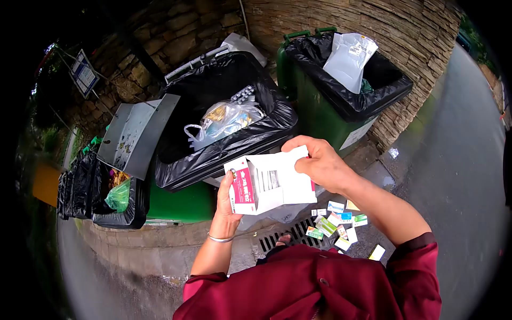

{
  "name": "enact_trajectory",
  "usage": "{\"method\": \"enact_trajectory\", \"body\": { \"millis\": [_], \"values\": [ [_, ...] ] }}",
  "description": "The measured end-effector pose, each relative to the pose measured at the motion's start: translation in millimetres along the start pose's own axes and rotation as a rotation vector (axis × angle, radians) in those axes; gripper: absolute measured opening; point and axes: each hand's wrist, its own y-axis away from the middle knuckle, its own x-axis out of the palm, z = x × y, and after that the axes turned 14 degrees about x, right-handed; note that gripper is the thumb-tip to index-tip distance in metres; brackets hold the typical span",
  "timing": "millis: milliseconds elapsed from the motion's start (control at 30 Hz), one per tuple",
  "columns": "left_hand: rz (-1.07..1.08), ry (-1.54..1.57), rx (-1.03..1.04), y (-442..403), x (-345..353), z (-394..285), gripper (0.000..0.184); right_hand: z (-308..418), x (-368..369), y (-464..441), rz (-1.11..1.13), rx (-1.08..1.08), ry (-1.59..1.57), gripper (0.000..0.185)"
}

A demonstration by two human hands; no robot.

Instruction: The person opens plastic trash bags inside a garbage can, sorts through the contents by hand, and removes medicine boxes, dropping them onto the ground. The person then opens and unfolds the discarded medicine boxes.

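Note:
Between my two hands is a white and pink cardboard medicine box (pixel 285 184), opened out so that its white inside shows. My left hand (pixel 226 200) grips its left edge, thumb on the pink printed panel. At the upper right, my right hand (pixel 318 164) pinches the white flap between thumb and fingers. Just beyond the carton stands a bin lined with a black bag (pixel 173 114). Inside it lie a clear plastic bag (pixel 224 124) with mixed contents and some blister packs (pixel 244 95).
Several small medicine boxes (pixel 333 221) lie on the ground by a drain grate (pixel 269 241). A second green bin (pixel 330 101) holds a grey mailer bag (pixel 349 61). At left, another bin contains a green bag (pixel 118 196), beside a tilted metal lid (pixel 136 136). A stone wall (pixel 368 18) stands behind.

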Motion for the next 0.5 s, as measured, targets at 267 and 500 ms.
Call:
{"method": "enact_trajectory", "body": {
  "millis": [267, 500],
  "values": [
    [-0.068, -0.182, 0.180, -18.5, -0.5, -49.6, 0.045, 29.8, 41.1, -32.9, -0.240, -0.812, 0.824, 0.009],
    [-0.024, -0.415, 0.368, -39.6, -8.1, -87.7, 0.046, 42.4, 71.8, -110.9, 0.095, -0.367, 0.402, 0.035]
  ]
}}
